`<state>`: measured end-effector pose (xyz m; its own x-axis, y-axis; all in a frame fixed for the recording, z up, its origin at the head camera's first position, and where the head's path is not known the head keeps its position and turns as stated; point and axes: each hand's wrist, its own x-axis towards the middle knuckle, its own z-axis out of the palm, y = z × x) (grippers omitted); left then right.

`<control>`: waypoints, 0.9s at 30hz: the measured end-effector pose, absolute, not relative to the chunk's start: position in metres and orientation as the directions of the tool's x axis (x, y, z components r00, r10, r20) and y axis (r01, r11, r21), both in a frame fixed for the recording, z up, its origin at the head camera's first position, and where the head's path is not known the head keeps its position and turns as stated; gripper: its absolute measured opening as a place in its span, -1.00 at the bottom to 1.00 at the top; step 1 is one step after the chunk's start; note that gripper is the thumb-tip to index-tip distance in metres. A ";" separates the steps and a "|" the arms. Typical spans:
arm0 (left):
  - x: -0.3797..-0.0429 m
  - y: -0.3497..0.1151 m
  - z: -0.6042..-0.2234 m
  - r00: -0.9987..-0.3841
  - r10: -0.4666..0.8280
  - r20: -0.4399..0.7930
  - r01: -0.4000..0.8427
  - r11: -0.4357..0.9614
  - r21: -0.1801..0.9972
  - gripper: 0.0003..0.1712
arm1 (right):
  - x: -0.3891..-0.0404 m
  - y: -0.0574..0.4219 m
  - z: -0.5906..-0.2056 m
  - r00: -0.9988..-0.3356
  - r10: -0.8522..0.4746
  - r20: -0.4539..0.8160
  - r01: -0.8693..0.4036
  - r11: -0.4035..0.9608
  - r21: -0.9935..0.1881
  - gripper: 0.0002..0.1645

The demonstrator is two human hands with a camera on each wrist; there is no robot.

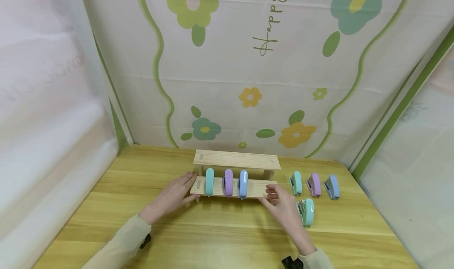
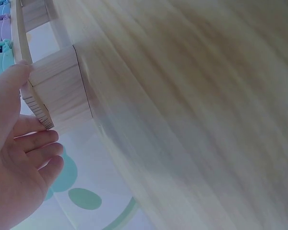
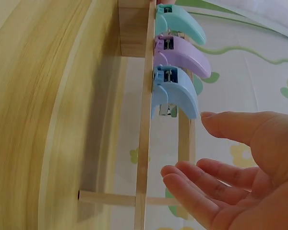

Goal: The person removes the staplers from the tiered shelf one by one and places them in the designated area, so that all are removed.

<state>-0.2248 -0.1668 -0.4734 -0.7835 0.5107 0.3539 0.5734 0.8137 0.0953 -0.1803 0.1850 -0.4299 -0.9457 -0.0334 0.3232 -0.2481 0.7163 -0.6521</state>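
A two-tier wooden rack stands on the table, its lower step in front. On that step a teal stapler, a purple stapler and a blue stapler stand side by side, left of its middle to just right of it. My left hand holds the lower step's left end; in the left wrist view the thumb lies at the front corner, fingers around the end. At the step's right end is my right hand, fingers loosely spread with nothing between them in the right wrist view.
Right of the rack, another teal stapler, purple stapler and blue stapler form a row on the wooden table. One more teal stapler stands nearer, partly behind my right hand. A flowered cloth hangs behind.
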 end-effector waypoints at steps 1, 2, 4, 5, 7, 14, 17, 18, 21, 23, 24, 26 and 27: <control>-0.225 -0.167 -0.473 -0.785 0.509 0.352 0.572 0.814 0.098 -0.13 | -0.181 0.183 -0.430 -0.947 -0.034 0.318 -0.246 0.716 -0.653 -0.53; -0.225 -0.167 -0.473 -0.786 0.508 0.352 0.571 0.815 0.101 -0.13 | -0.181 0.181 -0.430 -0.949 -0.034 0.314 -0.242 0.716 -0.655 -0.53; -0.224 -0.167 -0.473 -0.789 0.505 0.351 0.569 0.815 0.107 -0.13 | -0.182 0.177 -0.430 -0.953 -0.037 0.300 -0.237 0.706 -0.667 -0.52; -0.224 -0.167 -0.473 -0.789 0.504 0.351 0.569 0.815 0.109 -0.13 | -0.183 0.175 -0.431 -0.955 -0.041 0.295 -0.238 0.698 -0.675 -0.52; -0.224 -0.167 -0.473 -0.790 0.504 0.350 0.569 0.815 0.109 -0.13 | -0.185 0.171 -0.431 -0.956 -0.046 0.288 -0.242 0.679 -0.693 -0.52; -0.224 -0.166 -0.472 -0.784 0.509 0.357 0.573 0.814 0.098 -0.14 | -0.191 0.158 -0.433 -0.957 -0.047 0.285 -0.246 0.649 -0.720 -0.52; -0.224 -0.166 -0.471 -0.785 0.507 0.356 0.570 0.816 0.095 -0.14 | -0.193 0.153 -0.433 -0.958 -0.067 0.277 -0.254 0.642 -0.723 -0.52; -0.224 -0.167 -0.471 -0.785 0.507 0.356 0.569 0.817 0.091 -0.14 | -0.194 0.151 -0.433 -0.958 -0.073 0.277 -0.259 0.637 -0.726 -0.53; -0.224 -0.167 -0.470 -0.783 0.510 0.356 0.572 0.815 0.089 -0.14 | -0.196 0.147 -0.435 -0.953 -0.092 0.288 -0.282 0.616 -0.735 -0.54; -0.224 -0.166 -0.471 -0.781 0.513 0.356 0.574 0.814 0.085 -0.14 | -0.197 0.145 -0.436 -0.951 -0.095 0.293 -0.289 0.608 -0.740 -0.54; -0.224 -0.166 -0.471 -0.781 0.514 0.356 0.574 0.814 0.084 -0.14 | -0.198 0.144 -0.437 -0.950 -0.096 0.296 -0.292 0.605 -0.740 -0.54; -0.224 -0.166 -0.471 -0.781 0.514 0.356 0.575 0.813 0.087 -0.14 | -0.199 0.143 -0.438 -0.950 -0.097 0.297 -0.294 0.603 -0.742 -0.54; -0.224 -0.166 -0.471 -0.779 0.514 0.358 0.576 0.813 0.085 -0.14 | -0.199 0.142 -0.438 -0.951 -0.097 0.293 -0.290 0.603 -0.743 -0.53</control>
